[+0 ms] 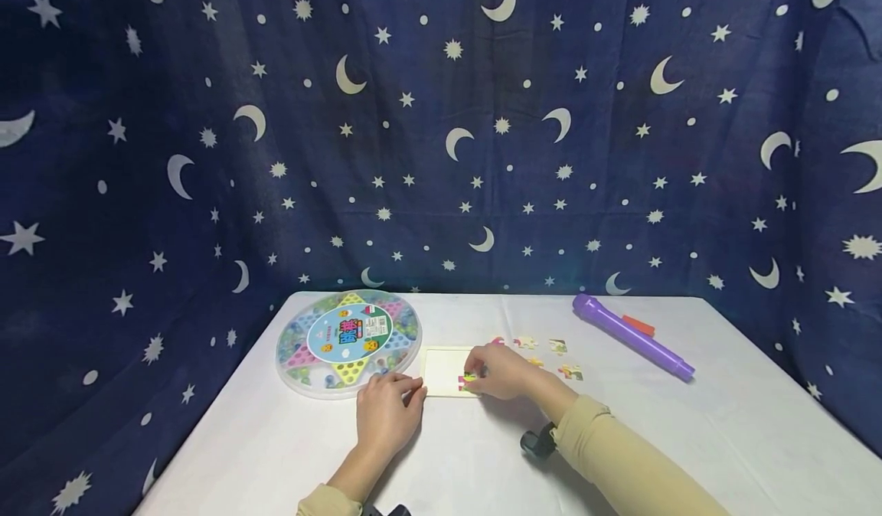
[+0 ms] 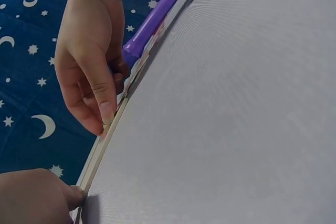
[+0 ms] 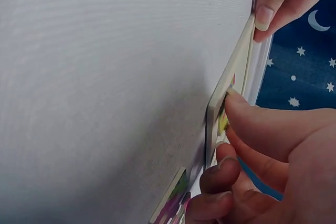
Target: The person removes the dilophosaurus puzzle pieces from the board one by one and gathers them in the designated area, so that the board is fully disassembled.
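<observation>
A shallow cream puzzle tray point(image 1: 443, 364) lies flat on the white table. My left hand point(image 1: 387, 415) holds its left end between thumb and fingers, as the right wrist view also shows. Over the tray's right part, my right hand point(image 1: 504, 373) pinches a colourful jigsaw piece point(image 1: 463, 383) between thumb and finger; part of the piece is hidden by the fingers. Whether the piece lies fully flat in the tray I cannot tell. More jigsaw pieces point(image 1: 570, 372) lie loose just beyond and right of that hand, some partly covered by it.
Left of the tray is a round, clear-lidded Chinese checkers set point(image 1: 347, 340) with marbles, close to my left hand. At the right back lie a purple stick-like tube point(image 1: 634, 336) and an orange block point(image 1: 638, 325). A dark starry curtain point(image 1: 441, 156) encloses the table.
</observation>
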Demonstrator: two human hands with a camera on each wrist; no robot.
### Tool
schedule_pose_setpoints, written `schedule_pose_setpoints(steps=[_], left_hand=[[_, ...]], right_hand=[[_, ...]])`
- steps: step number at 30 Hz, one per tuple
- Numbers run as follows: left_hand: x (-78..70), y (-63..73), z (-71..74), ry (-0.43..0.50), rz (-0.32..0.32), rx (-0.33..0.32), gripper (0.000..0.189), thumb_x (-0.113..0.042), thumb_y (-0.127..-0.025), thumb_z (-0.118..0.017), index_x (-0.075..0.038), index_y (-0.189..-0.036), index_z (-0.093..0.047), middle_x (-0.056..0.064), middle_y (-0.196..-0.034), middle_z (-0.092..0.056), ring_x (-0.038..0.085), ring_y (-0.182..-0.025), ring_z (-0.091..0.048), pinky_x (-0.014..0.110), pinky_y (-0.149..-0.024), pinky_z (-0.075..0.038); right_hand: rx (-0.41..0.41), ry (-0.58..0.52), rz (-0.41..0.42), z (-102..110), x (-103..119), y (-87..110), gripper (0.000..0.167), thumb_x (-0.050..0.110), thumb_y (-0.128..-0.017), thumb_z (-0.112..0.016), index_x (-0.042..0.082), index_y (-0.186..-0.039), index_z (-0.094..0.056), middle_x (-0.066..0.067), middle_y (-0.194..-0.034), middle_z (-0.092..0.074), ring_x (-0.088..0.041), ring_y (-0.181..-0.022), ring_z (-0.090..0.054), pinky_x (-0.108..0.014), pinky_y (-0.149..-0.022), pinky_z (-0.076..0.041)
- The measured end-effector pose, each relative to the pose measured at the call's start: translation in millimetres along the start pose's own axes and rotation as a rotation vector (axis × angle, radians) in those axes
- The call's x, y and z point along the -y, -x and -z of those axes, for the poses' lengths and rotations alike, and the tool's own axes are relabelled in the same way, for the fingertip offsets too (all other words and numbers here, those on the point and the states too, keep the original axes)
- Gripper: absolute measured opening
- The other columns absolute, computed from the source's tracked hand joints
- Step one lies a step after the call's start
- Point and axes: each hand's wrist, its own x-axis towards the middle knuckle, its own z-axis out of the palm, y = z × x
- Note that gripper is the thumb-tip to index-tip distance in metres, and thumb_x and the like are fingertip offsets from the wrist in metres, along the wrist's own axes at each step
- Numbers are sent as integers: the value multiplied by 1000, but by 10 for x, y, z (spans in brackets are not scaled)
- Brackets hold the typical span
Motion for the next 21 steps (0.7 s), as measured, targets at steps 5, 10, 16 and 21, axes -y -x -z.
schedule_pose_setpoints(steps=[5,10,16,21], left_hand=[[-20,9,-10,6,0,3,10,-20,-83,-82,-16,-92,-83,1,-95,-74,27,-93,-64,52,-85,-46],[-32,7,-14,2,4,2,10,-20,-83,-82,-16,-92,-83,1,-95,-74,27,-93,-64,52,-84,-46],[-26,-3,-11,0,0,-3,10,-20,-83,-82,-16,-92,-83,2,-95,-74,27,-94,-64,52,-84,-46],[0,3,3,-7,2,-2,9,-21,-84,-82,-17,-92,-84,1,-96,-75,27,-95,-64,52,-84,-46]], right_hand=[[-13,-42,-28,0,12,17,25,12,-86,-83,10,-99,-62,1,-92,-64,-17,-85,-58,-40,-83,-48],[-41,-78,-36,8,19,34,25,11,-87,-82,13,-98,-60,4,-87,-64,-14,-77,-57,-36,-73,-48],[-66,-162,-5,89,-111,104,19,19,-90,-80,16,-100,-63,6,-85,-66,-13,-68,-59,-32,-61,-49],[-84,-271,-25,208,-315,304,19,22,-90,-80,16,-101,-66,3,-87,-66,-16,-72,-61,-32,-59,-50]])
